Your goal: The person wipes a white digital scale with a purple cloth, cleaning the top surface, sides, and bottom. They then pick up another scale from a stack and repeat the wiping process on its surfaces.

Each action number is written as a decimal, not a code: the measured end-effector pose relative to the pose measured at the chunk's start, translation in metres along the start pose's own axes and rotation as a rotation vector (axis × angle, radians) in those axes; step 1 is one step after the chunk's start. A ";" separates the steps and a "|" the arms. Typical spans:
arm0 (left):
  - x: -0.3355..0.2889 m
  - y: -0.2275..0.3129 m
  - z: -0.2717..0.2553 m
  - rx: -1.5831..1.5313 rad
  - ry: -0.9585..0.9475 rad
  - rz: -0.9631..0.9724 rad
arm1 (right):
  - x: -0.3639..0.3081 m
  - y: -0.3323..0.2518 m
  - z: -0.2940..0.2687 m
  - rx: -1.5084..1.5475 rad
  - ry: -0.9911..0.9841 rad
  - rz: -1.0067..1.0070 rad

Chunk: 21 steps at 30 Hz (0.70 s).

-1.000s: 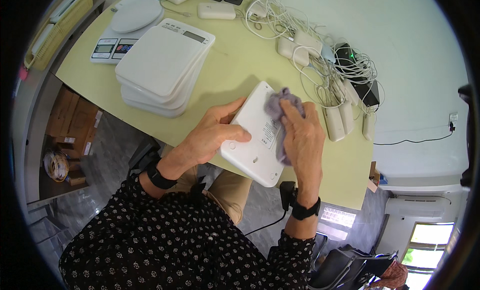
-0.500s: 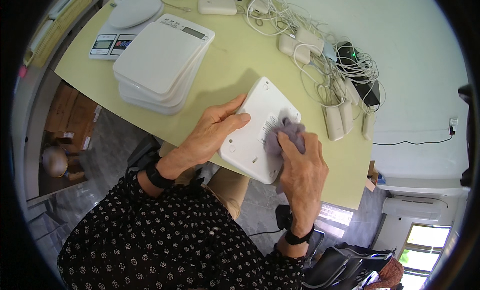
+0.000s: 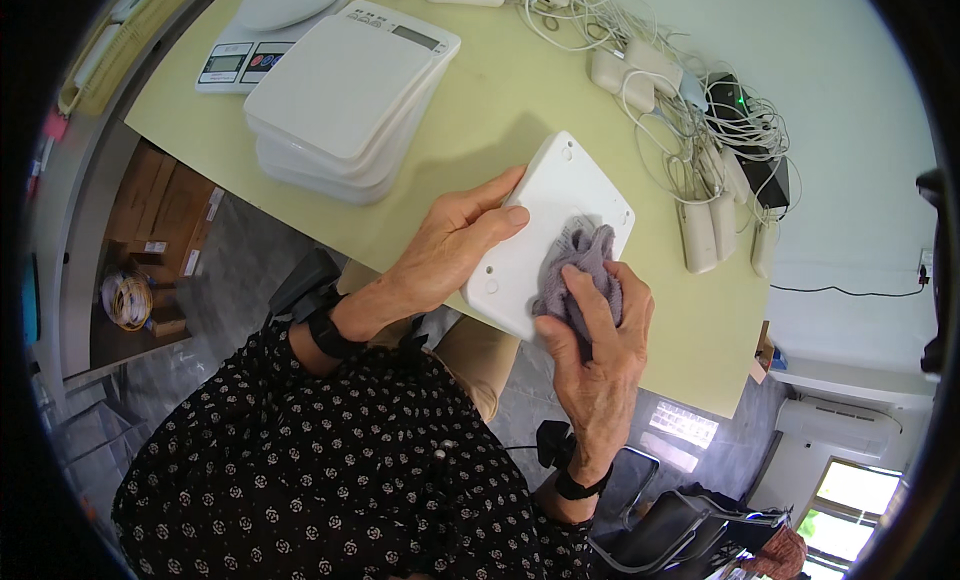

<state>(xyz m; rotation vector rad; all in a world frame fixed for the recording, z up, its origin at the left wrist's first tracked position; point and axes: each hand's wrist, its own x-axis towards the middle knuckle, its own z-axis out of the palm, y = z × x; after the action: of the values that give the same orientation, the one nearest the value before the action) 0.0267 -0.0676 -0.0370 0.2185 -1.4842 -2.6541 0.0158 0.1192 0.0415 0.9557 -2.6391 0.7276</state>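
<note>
A white kitchen scale (image 3: 535,215) is tilted up over the near edge of the table, its underside with small feet and screw holes facing me. My left hand (image 3: 450,242) grips its left edge, thumb on the underside and fingers behind. With my right hand (image 3: 600,345) I press a bunched grey-purple cloth (image 3: 585,280) against the lower right part of that underside. The cloth covers most of the printed label there. To the left lies a stack of white kitchen scales (image 3: 350,80), the top one showing a display and buttons.
Behind the stack stands another scale with a round platform (image 3: 285,2). White power banks (image 3: 705,225), tangled white cables (image 3: 700,140) and a black box with a green light (image 3: 728,98) crowd the far right of the yellow-green table (image 3: 480,100).
My right hand has shifted the cloth over the scale's underside, and the cloth now covers more of the label. The whole view has moved slightly; my left hand keeps its grip.
</note>
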 end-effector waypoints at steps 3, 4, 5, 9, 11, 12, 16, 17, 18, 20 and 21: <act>0.001 -0.003 -0.001 0.017 0.009 0.005 | 0.001 -0.009 0.010 0.023 0.028 -0.018; 0.002 -0.004 -0.002 0.061 0.025 -0.003 | 0.001 -0.016 0.014 0.044 0.033 -0.006; 0.002 -0.004 -0.004 0.099 0.031 -0.003 | 0.001 -0.021 0.016 0.119 0.037 -0.011; 0.004 -0.006 -0.008 0.030 -0.010 -0.008 | 0.002 -0.038 0.022 0.090 -0.106 -0.162; 0.004 -0.007 -0.006 0.057 -0.006 0.076 | -0.001 -0.034 0.013 0.082 -0.125 -0.109; 0.003 -0.008 -0.004 0.073 0.006 0.113 | -0.004 -0.029 0.007 0.066 -0.174 -0.069; 0.000 -0.006 0.000 0.071 0.021 0.070 | -0.016 -0.010 -0.004 -0.027 -0.031 0.032; -0.001 -0.006 0.002 0.085 0.026 0.089 | -0.018 -0.009 -0.005 -0.060 -0.027 0.000; -0.002 -0.005 0.003 0.101 0.030 0.107 | -0.018 -0.009 -0.002 -0.093 -0.021 -0.030; -0.003 -0.003 0.004 0.128 0.034 0.124 | -0.017 -0.014 0.005 -0.101 -0.023 -0.105; -0.003 -0.002 0.004 0.142 0.023 0.146 | -0.015 -0.020 0.012 -0.078 -0.009 -0.154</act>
<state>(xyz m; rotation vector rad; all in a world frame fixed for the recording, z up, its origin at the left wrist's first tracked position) 0.0289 -0.0627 -0.0367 0.1433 -1.6160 -2.4290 0.0391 0.1077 0.0331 1.1273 -2.5462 0.5820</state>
